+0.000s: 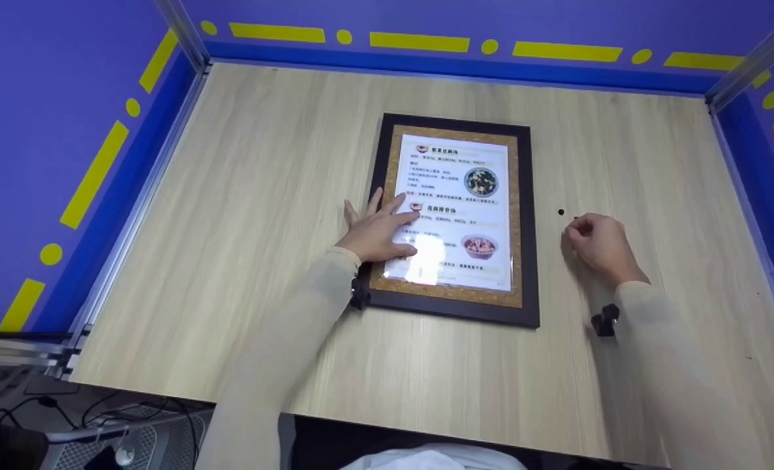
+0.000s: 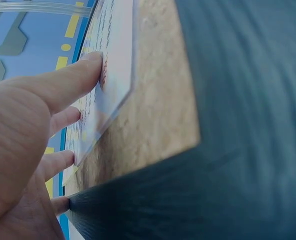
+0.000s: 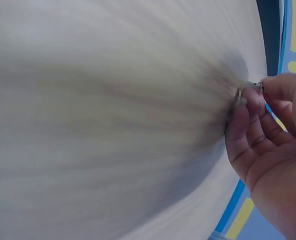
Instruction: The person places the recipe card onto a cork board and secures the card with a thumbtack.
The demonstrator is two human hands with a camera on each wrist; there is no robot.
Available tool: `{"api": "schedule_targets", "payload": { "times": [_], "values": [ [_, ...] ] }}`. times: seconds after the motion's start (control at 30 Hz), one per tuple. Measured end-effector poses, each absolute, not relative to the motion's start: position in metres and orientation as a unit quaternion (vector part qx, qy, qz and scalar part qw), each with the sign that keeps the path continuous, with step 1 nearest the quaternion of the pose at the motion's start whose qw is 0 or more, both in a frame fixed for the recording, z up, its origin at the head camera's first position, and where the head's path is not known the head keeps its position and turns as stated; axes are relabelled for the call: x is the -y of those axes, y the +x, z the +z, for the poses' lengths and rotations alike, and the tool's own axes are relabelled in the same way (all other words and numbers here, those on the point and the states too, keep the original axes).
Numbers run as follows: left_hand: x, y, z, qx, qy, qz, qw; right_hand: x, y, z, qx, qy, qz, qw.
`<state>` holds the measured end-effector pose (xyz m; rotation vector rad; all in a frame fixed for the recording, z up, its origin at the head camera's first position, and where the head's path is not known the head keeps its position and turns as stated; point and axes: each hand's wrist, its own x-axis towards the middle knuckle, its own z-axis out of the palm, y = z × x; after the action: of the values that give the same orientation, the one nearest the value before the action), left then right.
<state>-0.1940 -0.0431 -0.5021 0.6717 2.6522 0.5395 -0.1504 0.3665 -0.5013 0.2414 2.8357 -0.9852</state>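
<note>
A framed cork board (image 1: pixel 521 287) with a black frame (image 2: pixel 248 120) lies on the table, bearing a laminated recipe sheet (image 1: pixel 449 225). My left hand (image 1: pixel 380 232) rests spread over the sheet's left side; the left wrist view shows the thumb (image 2: pixel 75 82) on the sheet and a fingertip at the frame. Right of the board, my right hand (image 1: pixel 599 245) is close to the table. Its thumb and fingertips pinch a small dark, metallic pin-like thing (image 3: pixel 261 87), partly hidden. Near those fingers a small black round piece (image 1: pixel 561 211) lies on the table.
Blue partitions (image 1: pixel 426 62) with yellow marks border the wooden table (image 1: pixel 230 196) at the back and sides. Cables and a grey mesh-like case (image 1: pixel 158 444) sit below the table's front left edge.
</note>
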Motion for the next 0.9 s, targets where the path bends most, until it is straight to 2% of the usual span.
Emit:
{"api": "schedule_targets", "payload": {
  "times": [0.2, 0.4, 0.67, 0.9],
  "values": [
    [0.042, -0.194, -0.501, -0.937, 0.234, 0.186, 0.180, -0.367, -0.146, -0.498, -0.931, 0.082, -0.350, 0.068],
    [0.042, -0.193, -0.501, -0.938, 0.235, 0.183, 0.180, -0.364, -0.142, -0.494, -0.931, 0.071, -0.357, 0.036],
    [0.042, -0.191, -0.504, -0.935, 0.235, 0.191, 0.184, -0.360, -0.139, -0.488, -0.924, 0.051, -0.373, 0.068],
    [0.043, -0.193, -0.501, -0.936, 0.234, 0.189, 0.184, -0.351, -0.138, -0.480, -0.902, 0.045, -0.425, 0.064]
  ]
}}
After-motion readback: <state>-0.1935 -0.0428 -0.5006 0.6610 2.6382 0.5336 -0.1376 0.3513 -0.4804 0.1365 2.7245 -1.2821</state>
